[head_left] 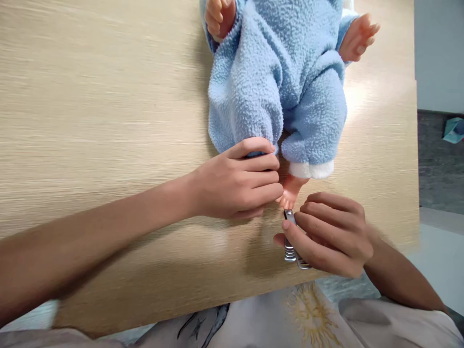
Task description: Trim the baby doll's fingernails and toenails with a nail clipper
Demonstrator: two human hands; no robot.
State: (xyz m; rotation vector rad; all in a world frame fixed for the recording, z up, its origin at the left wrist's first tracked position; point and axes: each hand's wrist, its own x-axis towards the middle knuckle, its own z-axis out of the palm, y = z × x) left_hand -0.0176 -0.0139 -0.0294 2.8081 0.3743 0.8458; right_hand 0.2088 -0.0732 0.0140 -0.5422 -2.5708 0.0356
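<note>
A baby doll in a fuzzy light-blue fleece suit (311, 72) lies on a pale wood-grain table (108, 121), its legs toward the person. The bare left hand (242, 181) lies at the doll's lower legs, fingers curled over the end of one trouser leg; whether they grip it or only rest there, I cannot tell, since the hand hides what is underneath. Just beside those fingers, a small pink plastic foot (291, 188) shows below the doll's white plush cuff (311, 169). The right hand (328, 234), beyond the doll's toes, pinches a shiny silver metal nail clipper (289, 252) between thumb and bent fingers. The clipper's head meets or nearly meets the doll's toes. Past the doll's feet, across the table edge, is a pale shirt with a yellow sun print (313, 314).
</note>
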